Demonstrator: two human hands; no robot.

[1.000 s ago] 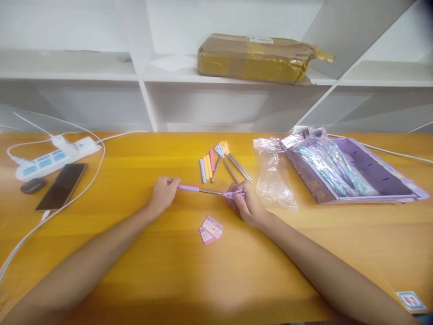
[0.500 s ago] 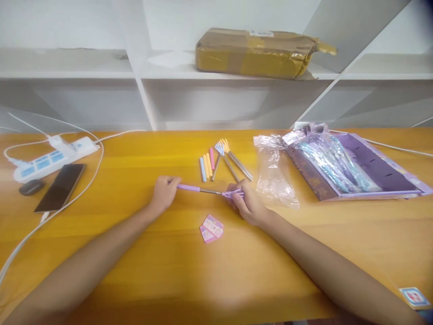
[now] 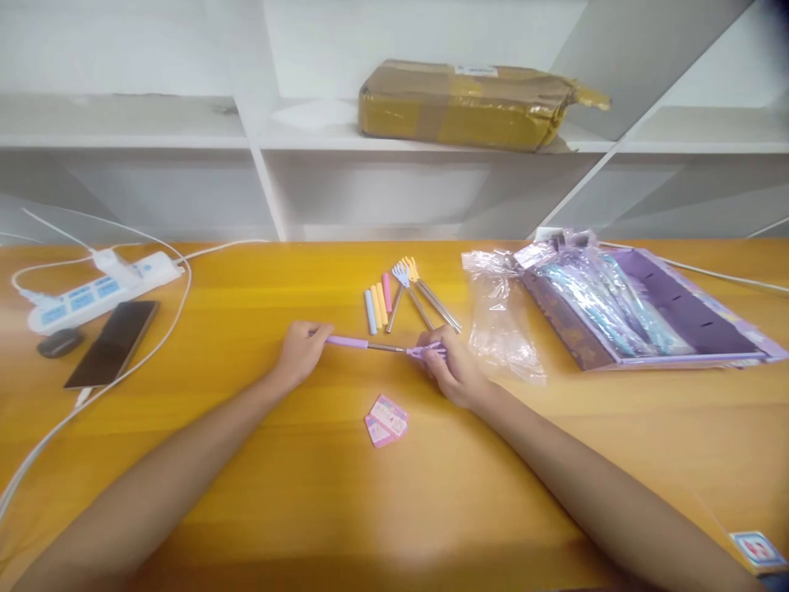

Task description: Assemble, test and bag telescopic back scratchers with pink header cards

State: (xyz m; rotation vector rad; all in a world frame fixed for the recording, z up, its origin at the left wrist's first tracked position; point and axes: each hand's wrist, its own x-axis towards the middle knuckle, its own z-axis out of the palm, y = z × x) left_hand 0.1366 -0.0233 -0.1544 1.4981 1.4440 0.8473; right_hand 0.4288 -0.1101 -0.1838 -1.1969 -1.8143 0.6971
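A purple back scratcher (image 3: 385,348) with a metal shaft lies level between my hands, just above the table. My left hand (image 3: 302,352) is closed on the end of its purple handle. Its claw head is in the closed fingers of my right hand (image 3: 453,367), which partly hide it. Beyond them lie blue and yellow claw heads (image 3: 409,270) on metal rods, beside several loose coloured handle sleeves (image 3: 378,304). Nearer to me rest small pink printed cards (image 3: 386,421), overlapping.
At right are a clear plastic bag (image 3: 502,321) and a purple box (image 3: 708,304) with wrapped packets. A power strip (image 3: 104,292), cables and a phone (image 3: 114,345) lie at left. A taped parcel (image 3: 462,105) sits on the shelf behind.
Both hands keep their hold on the back scratcher, and slightly less of the metal shaft shows between handle and head. The view has tilted up a little.
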